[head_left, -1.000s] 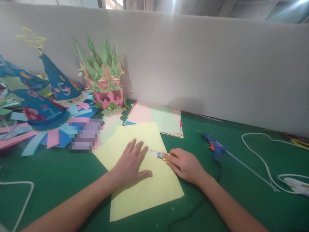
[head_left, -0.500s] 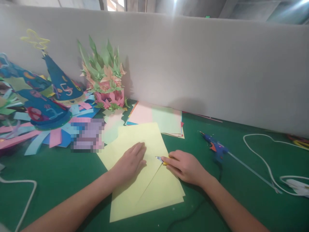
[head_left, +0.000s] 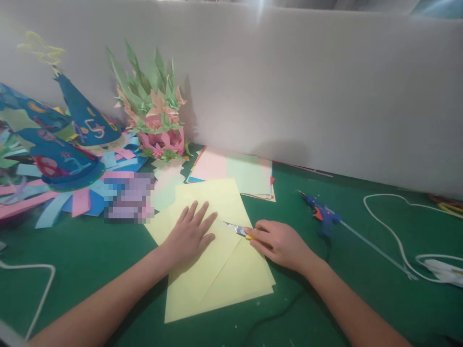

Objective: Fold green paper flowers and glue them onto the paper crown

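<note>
Pale yellow paper sheets point(head_left: 224, 284) lie overlapped on the green table in front of me. My left hand point(head_left: 190, 233) rests flat on the top sheet with its fingers spread. In my right hand point(head_left: 280, 243) is a utility knife point(head_left: 238, 230), its yellow handle mostly hidden by my fingers. The blade is out and points left across the paper toward my left fingertips, a short gap away. A straight diagonal line, a cut or a crease, runs down the sheet from near the knife toward the lower left.
A blue glue gun point(head_left: 325, 217) with a long clear stick lies at the right, near a white cord point(head_left: 394, 231). Behind the yellow paper sits a stack of coloured paper point(head_left: 249, 173). Blue cone hats point(head_left: 87, 115) and a folded-paper plant point(head_left: 155, 106) stand at the left before a white partition point(head_left: 307, 86).
My left fingers have spread apart on the paper. More of the knife's metal end shows, and its tip sits farther left. The whole view has tilted slightly down.
</note>
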A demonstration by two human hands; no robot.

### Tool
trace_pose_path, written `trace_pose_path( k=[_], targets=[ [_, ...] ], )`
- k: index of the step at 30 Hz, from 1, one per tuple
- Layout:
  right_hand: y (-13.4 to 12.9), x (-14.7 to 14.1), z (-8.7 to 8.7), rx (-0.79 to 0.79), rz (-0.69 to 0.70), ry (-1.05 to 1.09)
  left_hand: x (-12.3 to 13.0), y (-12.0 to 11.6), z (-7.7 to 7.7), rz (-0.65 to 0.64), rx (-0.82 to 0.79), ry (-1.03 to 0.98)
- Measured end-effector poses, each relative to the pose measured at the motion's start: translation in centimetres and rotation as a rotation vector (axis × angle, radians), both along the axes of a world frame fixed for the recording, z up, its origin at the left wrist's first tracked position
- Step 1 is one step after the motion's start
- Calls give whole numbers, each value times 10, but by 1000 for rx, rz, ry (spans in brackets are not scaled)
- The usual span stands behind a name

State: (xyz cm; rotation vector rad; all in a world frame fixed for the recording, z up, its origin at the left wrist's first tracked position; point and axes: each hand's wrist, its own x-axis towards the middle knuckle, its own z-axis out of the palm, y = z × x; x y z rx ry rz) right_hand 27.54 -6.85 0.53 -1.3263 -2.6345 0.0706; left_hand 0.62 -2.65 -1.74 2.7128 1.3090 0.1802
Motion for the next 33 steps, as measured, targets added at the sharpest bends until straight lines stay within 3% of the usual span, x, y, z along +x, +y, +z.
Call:
trace_pose_path(
  k=[18, 33],
  targets=[
    [14, -8, 1, 44, 53, -38, 0, -1, -3, 14, 22, 0],
    [31, -26, -1, 170, 55, -73, 0, 0, -15, 33, 125, -17]
  ],
)
